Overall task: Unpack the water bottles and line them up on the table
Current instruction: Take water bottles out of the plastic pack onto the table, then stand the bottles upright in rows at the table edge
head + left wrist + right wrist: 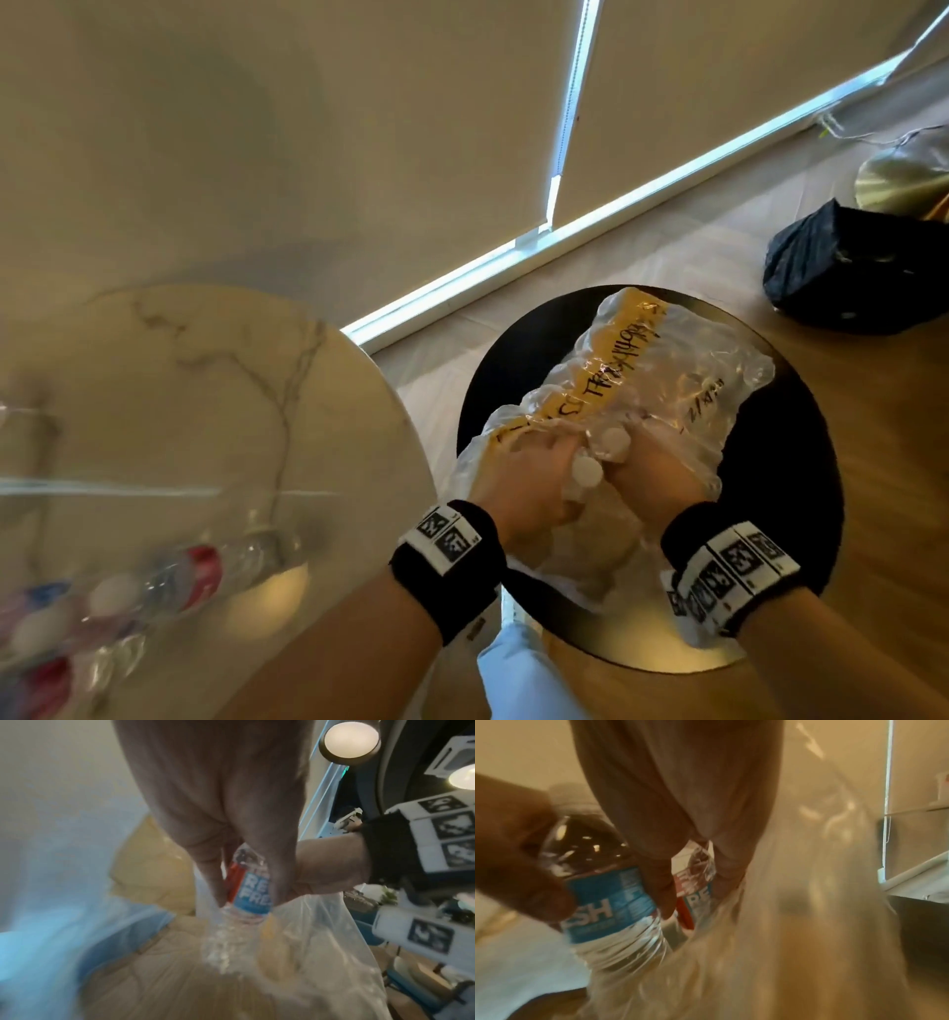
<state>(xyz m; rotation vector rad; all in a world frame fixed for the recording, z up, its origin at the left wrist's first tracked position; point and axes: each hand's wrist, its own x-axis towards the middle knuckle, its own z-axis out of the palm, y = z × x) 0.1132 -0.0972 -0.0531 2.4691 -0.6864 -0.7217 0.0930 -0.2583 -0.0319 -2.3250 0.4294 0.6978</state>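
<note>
A torn clear plastic pack [683, 380] with a yellow tape strip lies on a round black stool [770, 488]. Both hands reach into its near end, where two white caps [587, 471] show between them. My left hand [524, 478] grips a water bottle [249, 892] with a blue and red label, its lower half still inside the wrap. My right hand [649, 473] curls round a second bottle [698, 898] right beside it, under the film. Several unpacked bottles [169, 575] appear blurred on the marble table [205, 390] at the lower left.
The marble table's edge runs close to the left of the stool. On the wooden floor to the far right sit a black bag [842, 272] and a brass lamp base [904, 180]. Closed blinds hang behind.
</note>
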